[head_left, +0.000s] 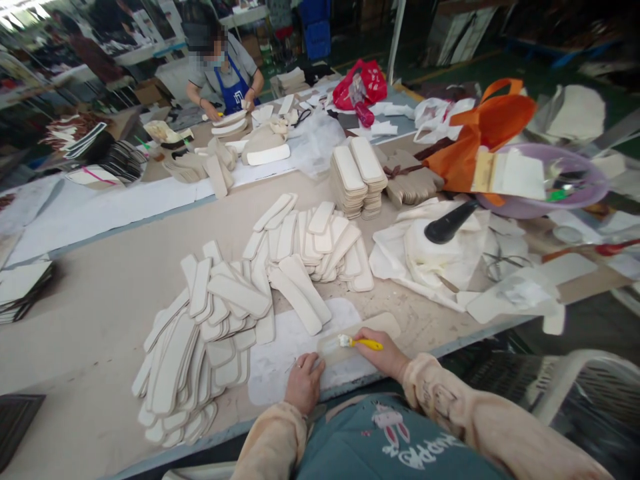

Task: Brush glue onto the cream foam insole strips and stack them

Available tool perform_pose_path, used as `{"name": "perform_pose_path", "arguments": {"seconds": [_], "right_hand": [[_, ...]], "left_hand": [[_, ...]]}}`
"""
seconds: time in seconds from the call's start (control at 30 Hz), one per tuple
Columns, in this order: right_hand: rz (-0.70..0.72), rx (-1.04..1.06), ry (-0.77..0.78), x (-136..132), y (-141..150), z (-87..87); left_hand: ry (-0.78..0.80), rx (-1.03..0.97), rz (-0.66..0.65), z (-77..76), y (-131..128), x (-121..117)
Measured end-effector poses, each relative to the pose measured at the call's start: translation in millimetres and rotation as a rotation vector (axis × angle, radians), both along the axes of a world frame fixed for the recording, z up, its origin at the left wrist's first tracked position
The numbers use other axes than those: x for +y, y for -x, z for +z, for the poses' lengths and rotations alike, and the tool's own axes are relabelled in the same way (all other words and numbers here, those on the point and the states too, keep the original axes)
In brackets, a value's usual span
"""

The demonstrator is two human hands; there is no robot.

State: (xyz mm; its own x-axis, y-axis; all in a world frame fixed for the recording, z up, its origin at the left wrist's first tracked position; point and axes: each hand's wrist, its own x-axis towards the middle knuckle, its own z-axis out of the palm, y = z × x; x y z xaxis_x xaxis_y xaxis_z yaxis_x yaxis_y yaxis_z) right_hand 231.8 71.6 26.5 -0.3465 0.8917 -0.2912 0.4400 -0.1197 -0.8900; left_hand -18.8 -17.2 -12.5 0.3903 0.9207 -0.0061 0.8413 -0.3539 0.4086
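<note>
My right hand (383, 357) grips a yellow-handled brush (361, 343), its white bristles resting on a long beige insole-shaped piece (373, 328) lying on a white sheet (280, 363) at the table's near edge. My left hand (303, 383) presses down with curled fingers on the left end of that piece. Just beyond lie fanned rows of several similar beige pieces (210, 333), and another spread (310, 243) further back.
Two neat stacks of pieces (357, 177) stand mid-table. To the right are a white cloth with a black handle (450, 223), an orange bag (487, 127) and a purple basin (575, 183). A person in a blue apron (225, 73) works at the far end. A white chair (575, 387) is at my right.
</note>
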Motion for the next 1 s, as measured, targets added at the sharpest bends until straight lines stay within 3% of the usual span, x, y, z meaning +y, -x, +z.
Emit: {"name": "perform_pose_path", "arguments": {"seconds": [0.23, 0.37, 0.47, 0.57, 0.77, 0.87, 1.0], "right_hand": [[-0.156, -0.131, -0.029, 16, -77, 10.6], [-0.175, -0.169, -0.063, 15, -98, 22.7], [-0.131, -0.136, -0.059, 6, -84, 32.6], [-0.063, -0.065, -0.006, -8, -48, 35.0], [0.051, 0.049, 0.07, -26, 18, 13.0], [0.069, 0.068, 0.078, -26, 26, 1.8], [0.011, 0.033, 0.079, -22, 11, -2.5]], "left_hand": [[-0.037, 0.037, 0.017, -1.3, -1, -2], [-0.048, 0.028, 0.015, -4.0, -1, -2], [-0.049, 0.015, 0.001, -5.9, 0, -2], [-0.043, 0.006, -0.024, -7.1, 3, 0], [-0.038, 0.018, -0.06, -4.9, 6, 2], [-0.041, 0.027, -0.062, -2.8, 5, 2], [-0.052, 0.032, -0.055, -1.3, 5, 2]]}}
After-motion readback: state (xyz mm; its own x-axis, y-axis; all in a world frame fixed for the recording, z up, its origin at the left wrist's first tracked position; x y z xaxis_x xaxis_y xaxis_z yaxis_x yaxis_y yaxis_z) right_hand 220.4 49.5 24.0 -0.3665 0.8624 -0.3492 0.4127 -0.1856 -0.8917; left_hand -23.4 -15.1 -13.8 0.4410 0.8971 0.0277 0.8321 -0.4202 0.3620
